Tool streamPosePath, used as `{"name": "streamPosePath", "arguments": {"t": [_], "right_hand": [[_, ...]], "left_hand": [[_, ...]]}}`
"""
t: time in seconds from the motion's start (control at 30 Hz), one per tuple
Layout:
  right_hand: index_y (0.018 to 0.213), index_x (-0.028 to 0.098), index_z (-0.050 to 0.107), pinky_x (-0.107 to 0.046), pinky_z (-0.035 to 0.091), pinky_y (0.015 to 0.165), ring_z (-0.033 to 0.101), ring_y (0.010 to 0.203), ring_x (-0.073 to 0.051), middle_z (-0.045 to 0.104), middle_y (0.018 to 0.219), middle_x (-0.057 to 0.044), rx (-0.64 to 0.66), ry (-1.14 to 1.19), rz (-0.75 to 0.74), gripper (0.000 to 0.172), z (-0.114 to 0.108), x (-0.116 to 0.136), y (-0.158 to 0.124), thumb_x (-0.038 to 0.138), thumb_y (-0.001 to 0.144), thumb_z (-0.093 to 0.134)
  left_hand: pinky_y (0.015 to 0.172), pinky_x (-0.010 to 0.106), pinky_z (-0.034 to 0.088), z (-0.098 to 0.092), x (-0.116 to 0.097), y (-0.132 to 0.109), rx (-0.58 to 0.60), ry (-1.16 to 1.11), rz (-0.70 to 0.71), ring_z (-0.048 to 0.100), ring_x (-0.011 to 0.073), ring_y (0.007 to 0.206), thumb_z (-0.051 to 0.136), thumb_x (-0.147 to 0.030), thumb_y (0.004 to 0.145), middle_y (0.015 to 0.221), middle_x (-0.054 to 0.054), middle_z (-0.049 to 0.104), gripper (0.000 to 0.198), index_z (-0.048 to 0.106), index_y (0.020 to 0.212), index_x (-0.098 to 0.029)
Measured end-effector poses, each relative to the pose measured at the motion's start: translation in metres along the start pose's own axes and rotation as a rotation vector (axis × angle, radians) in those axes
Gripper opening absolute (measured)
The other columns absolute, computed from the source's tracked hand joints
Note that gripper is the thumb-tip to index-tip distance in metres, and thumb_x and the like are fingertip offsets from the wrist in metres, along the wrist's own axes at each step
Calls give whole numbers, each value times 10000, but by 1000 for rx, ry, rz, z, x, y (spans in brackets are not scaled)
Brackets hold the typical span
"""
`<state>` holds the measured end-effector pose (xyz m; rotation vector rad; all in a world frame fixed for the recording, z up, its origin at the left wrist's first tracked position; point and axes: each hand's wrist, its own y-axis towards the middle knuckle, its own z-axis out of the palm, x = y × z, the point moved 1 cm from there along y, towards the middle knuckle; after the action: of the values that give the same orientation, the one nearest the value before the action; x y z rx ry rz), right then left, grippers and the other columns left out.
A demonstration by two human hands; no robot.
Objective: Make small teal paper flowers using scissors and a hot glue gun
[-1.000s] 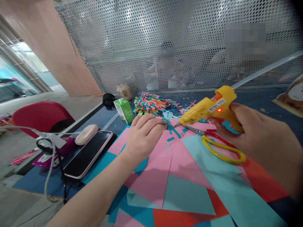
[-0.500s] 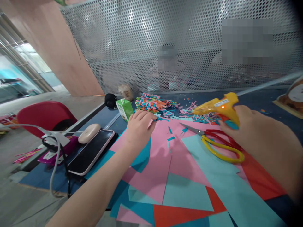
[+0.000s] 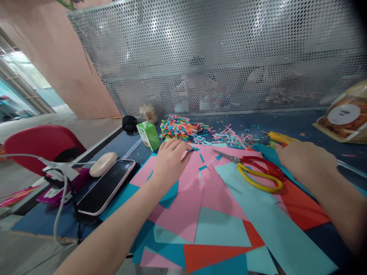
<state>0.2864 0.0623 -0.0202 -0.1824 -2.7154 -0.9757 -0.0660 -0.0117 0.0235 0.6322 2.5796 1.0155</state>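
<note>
My left hand (image 3: pixel 171 158) is closed over the top of the pink paper (image 3: pixel 189 198), its fingertips pinching a small blue paper piece (image 3: pixel 194 149). At the right, my right hand (image 3: pixel 304 156) is wrapped round a yellow glue gun (image 3: pixel 279 137), low over the table with its nozzle pointing left. Scissors with one red and one yellow handle (image 3: pixel 259 183) lie on the light blue paper (image 3: pixel 258 202), blades toward the left. Short blue strips (image 3: pixel 202 167) rest on the pink sheet.
A fringed multicolour paper pile (image 3: pixel 179 128) and shredded strips (image 3: pixel 232 137) lie at the back. A green carton (image 3: pixel 148 135), phone (image 3: pixel 107 189) and beige case (image 3: pixel 103 164) are left; a snack bag (image 3: pixel 345 114) is right. Behind stands a perforated metal screen (image 3: pixel 229 57).
My right hand has lowered the glue gun and moved it right, toward the table. My left hand stays near the same spot on the paper. The view has shifted slightly.
</note>
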Motion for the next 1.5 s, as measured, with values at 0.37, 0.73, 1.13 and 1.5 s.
{"name": "streamPosePath", "arguments": {"t": [0.37,0.73,1.13,1.5], "right_hand": [[714,136,590,-365,402,472,639,658,-304,631,676,-198,-116,-176,-249,356,-27,57,-15,458,802,467],[1183,136,485,-411,387,977,577,1028,-195,666,1062,-61,-232,307,-1010,429,-61,146,-79,135,773,614],[1128,258,512,-404,404,921,577,1049,-208,637,1114,-34,15,527,-702,297,-58,141,-79,253,834,552],[1177,285,416,-490,363,937,605,1005,-216,699,943,-6,110,724,-622,391,-65,143,-86,225,822,567]], "left_hand": [[528,201,417,7,-18,-1,179,-751,-413,516,81,588,675,-351,697,693,-11,570,236,538,707,-158],[507,203,388,9,-26,-1,301,-815,-473,462,73,544,677,-311,679,641,-18,543,197,566,713,-153],[713,263,452,4,-26,-9,144,-359,84,585,133,774,571,-212,800,842,26,668,61,576,854,-183],[724,289,434,-10,-27,-7,-86,-98,390,595,147,821,570,-139,799,878,8,704,108,567,899,-181]]}}
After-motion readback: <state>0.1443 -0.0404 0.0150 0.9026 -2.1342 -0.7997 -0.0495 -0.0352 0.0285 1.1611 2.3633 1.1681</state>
